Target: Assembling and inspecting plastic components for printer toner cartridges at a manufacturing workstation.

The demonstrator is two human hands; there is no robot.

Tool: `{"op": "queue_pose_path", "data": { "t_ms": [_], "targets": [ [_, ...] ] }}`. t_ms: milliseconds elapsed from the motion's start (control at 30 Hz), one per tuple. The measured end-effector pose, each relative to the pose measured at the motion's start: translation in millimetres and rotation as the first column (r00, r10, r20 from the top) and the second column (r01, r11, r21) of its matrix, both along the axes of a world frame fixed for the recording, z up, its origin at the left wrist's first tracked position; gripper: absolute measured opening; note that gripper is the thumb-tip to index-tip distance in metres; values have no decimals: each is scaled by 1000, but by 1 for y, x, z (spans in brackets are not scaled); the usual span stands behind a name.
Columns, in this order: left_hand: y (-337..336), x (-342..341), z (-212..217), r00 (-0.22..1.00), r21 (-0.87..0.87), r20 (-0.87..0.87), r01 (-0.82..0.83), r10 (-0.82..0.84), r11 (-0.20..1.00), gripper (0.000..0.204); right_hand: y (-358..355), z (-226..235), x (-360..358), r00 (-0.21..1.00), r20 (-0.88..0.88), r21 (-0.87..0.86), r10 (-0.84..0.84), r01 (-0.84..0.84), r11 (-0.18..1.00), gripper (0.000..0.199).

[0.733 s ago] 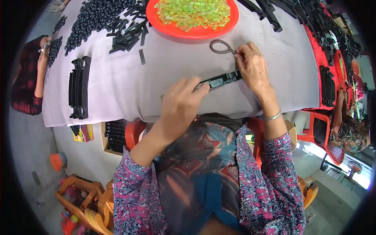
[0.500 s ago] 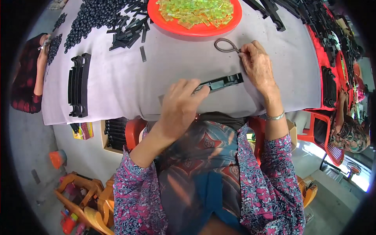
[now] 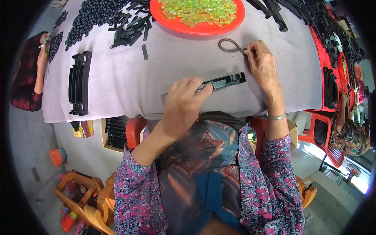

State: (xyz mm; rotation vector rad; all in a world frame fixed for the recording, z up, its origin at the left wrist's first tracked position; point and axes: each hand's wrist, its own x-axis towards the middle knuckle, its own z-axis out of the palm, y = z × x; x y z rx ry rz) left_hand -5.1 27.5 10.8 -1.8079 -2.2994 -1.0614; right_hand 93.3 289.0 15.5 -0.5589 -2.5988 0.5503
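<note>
Fingers (image 3: 203,87) of the left hand (image 3: 184,102) are curling over and pinching the near end of a long black plastic strip (image 3: 223,81), a flat moulded bar with a stepped, notched far end, lying on the worktop (image 3: 156,82) close to its near edge. Right hand (image 3: 263,64) is resting just beyond the strip's far end, fingertips narrowed onto the tail of a thin dark wire loop (image 3: 231,46), teardrop-shaped, lying flat on the cloth.

The worktop is wearing a smooth pale lilac cloth. At the far edge, a round orange plastic tray (image 3: 172,21) is holding a heap of translucent yellow-green rectangular chips (image 3: 199,8). Left of it, short black sticks (image 3: 131,29) are lying scattered, and a spread of small black round beads (image 3: 88,17) is running toward the far-left corner. Near the left edge, a stack of curved black ribbed bars (image 3: 79,83) is sitting. More black moulded parts (image 3: 331,82) are lying on a red surface along the right edge.
</note>
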Motion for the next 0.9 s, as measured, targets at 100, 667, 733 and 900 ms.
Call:
{"op": "queue_pose_path", "data": {
  "t_ms": [100, 667, 733, 900],
  "targets": [
    [0, -1, -1, 1000, 6, -3, 13, -13, 1000, 33, -3, 0, -2, 998, -54, 4, 38, -38, 999, 15],
    [0, -2, 1, 1000, 0, 4, 26, -26, 1000, 33, -5, 12, -11, 994, 103, -123, 28, -15, 992, 14],
    [-1, -1, 0, 1000, 1, 1, 26, -26, 1000, 32, -4, 9, -10, 994, 92, -94, 61, -52, 994, 14],
    [-2, -1, 0, 1000, 17, 5, 21, -21, 1000, 33, -4, 22, 0, 991, 129, -252, 13, 20, 967, 13]
  ]
}}
